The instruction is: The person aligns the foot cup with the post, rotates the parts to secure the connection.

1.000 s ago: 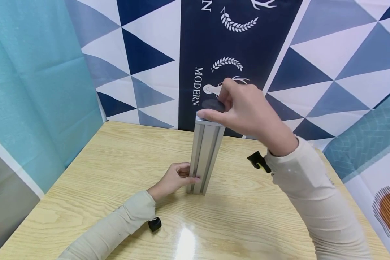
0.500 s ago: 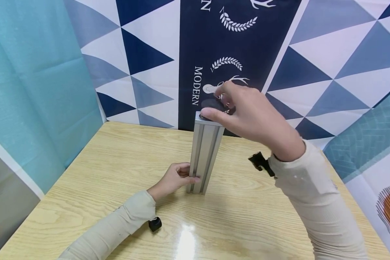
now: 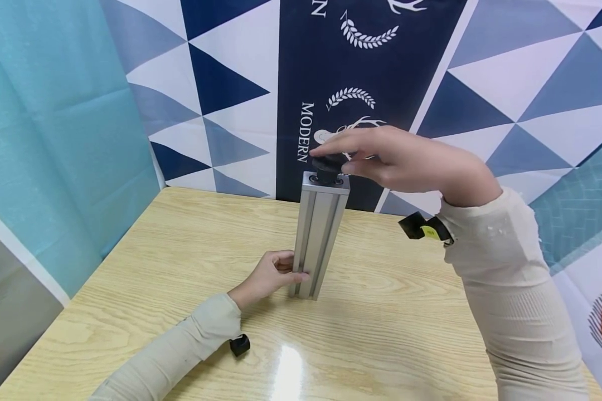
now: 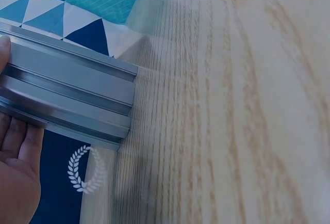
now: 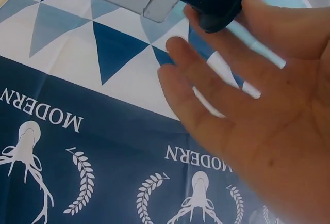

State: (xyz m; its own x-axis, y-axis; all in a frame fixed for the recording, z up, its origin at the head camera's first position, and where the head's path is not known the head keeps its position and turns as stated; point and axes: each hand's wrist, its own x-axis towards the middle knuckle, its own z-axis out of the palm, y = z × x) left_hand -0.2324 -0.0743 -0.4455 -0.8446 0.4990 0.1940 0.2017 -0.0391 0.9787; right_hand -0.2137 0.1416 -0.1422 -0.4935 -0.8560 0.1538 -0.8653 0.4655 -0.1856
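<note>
A silver aluminium extrusion stands upright on the table, its slotted sides facing me. My left hand grips it near the bottom, thumb across the front; in the left wrist view the fingers lie on the profile's other side. On top of the profile sits a black round knob, with a screw head visible on each side of it. My right hand holds this knob between thumb and index finger, the other fingers stretched out and spread. The right wrist view shows the thumb at the knob's edge.
The wood-grain table reaches back to a patterned cloth wall close behind the profile. A teal cloth hangs at the left. Small black wrist cameras are on both sleeves.
My right hand has loosened around the knob, turned and swung to the right, its fingers now stretched across the knob's top. The left hand and the profile have stayed in place.
</note>
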